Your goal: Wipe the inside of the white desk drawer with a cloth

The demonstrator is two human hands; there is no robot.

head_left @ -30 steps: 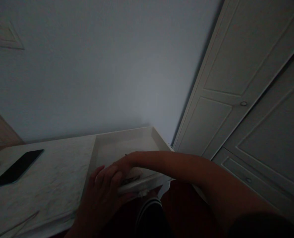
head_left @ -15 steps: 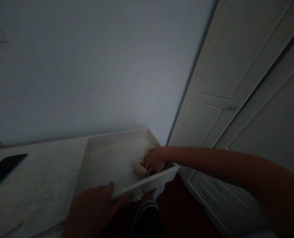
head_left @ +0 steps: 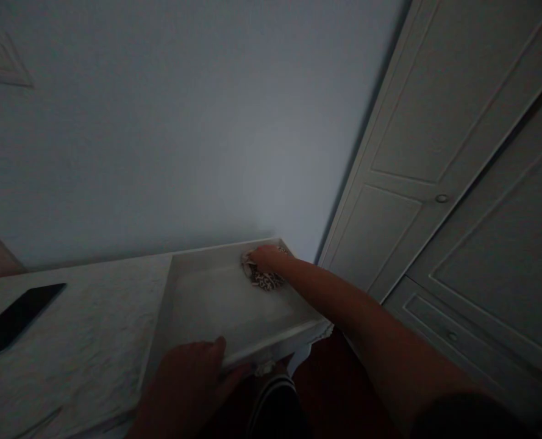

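An open white drawer (head_left: 216,305) juts out from a marble-patterned tabletop. My left hand (head_left: 192,372) grips the drawer's front edge, with the thumb over the rim and the fingers outside and below. Inside, at the far right corner, my right hand (head_left: 265,258) presses a bunched cloth (head_left: 267,280) against the back of the drawer. The cloth is pale with a dark spotted pattern on one part. My right fingers are partly hidden in its folds.
A dark phone (head_left: 19,317) lies on the tabletop (head_left: 106,323) to the left. Behind stands a plain wall (head_left: 197,122), with a framed panel (head_left: 3,61) at upper left. White wardrobe doors (head_left: 403,171) rise on the right. My leg is below the drawer.
My right hand has moved the cloth from the drawer's front right to its far right corner, and the spotted part now shows. My left hand keeps its hold on the front edge.
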